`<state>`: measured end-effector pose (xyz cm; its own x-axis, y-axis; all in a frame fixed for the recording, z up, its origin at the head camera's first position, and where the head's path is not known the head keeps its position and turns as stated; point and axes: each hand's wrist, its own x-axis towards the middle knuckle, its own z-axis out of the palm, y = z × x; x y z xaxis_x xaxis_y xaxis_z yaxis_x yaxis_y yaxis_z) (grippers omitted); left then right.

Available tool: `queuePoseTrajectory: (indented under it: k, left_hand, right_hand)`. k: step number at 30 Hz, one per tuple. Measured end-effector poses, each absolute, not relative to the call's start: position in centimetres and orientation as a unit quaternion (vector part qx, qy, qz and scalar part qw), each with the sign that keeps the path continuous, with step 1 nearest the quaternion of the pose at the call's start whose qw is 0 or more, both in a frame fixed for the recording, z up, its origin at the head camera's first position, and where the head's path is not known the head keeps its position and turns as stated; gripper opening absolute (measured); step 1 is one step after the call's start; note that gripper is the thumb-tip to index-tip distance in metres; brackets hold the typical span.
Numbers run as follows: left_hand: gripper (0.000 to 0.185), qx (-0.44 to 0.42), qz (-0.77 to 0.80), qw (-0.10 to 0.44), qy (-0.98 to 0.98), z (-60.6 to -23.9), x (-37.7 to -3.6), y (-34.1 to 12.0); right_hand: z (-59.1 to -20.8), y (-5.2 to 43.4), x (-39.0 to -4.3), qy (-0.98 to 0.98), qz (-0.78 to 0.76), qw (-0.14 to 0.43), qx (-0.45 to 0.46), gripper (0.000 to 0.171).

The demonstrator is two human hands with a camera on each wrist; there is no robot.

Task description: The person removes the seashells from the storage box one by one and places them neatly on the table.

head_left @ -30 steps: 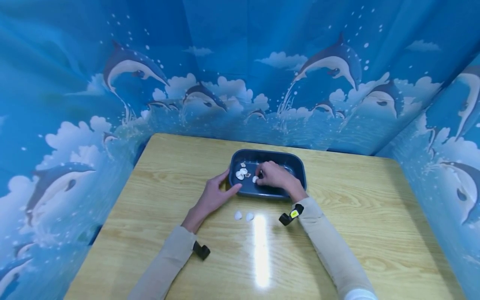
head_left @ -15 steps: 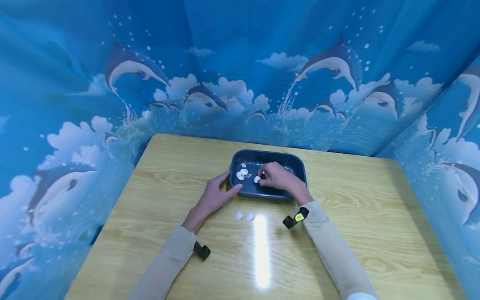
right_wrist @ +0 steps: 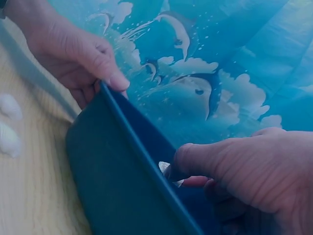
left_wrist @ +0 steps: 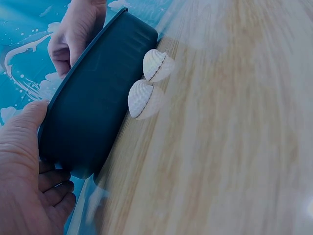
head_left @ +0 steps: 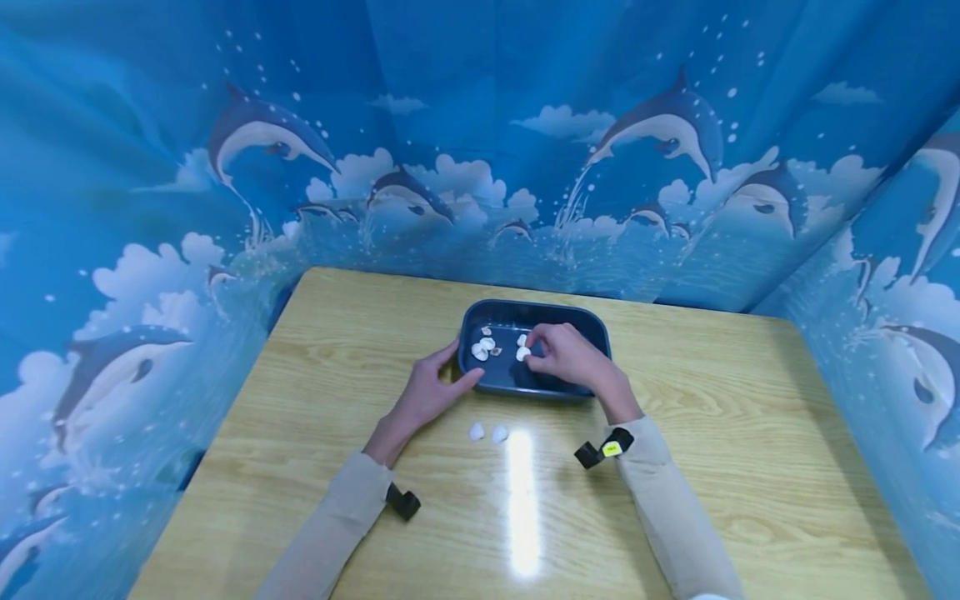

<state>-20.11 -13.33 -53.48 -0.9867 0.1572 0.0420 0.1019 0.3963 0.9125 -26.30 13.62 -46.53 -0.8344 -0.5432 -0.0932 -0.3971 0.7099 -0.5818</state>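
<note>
A wood-grain table point(head_left: 720, 400) carries a dark tray point(left_wrist: 93, 107) with two white shells point(head_left: 500, 433) lying near it.

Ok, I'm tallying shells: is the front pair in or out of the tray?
Out: both shells rest on the table, in front of the tray.

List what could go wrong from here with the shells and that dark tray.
The white shell pinched by the right hand could slip and drop in the dark tray. The left hand holds only one end of the tray, so a bump might swivel it. A sleeve might sweep the two loose shells on the table.
</note>
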Motion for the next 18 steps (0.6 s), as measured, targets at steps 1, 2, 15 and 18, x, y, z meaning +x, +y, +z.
queuePoseTrajectory:
  k: [1, 2, 15, 18]
  left_hand:
    - [0.079, 0.077, 0.543, 0.025, 0.835, -53.5, -20.1, -13.3]
    - [0.079, 0.076, 0.543, 0.025, 0.836, -53.5, -20.1, -13.3]
    - [0.08, 0.078, 0.545, 0.021, 0.835, -53.4, -20.1, -13.2]
    - [0.08, 0.078, 0.544, 0.022, 0.835, -53.4, -20.1, -13.3]
  right_hand:
    - [-46.4, 13.7, -26.1, 0.915, -0.283, 0.129, -0.256, 0.02]
    - [-46.2, 13.7, -25.9, 0.915, -0.284, 0.126, -0.256, 0.02]
    - [-44.7, 14.1, -23.0, 0.911, -0.308, 0.109, -0.253, 0.016]
    - [-44.4, 14.1, -22.3, 0.908, -0.315, 0.109, -0.254, 0.017]
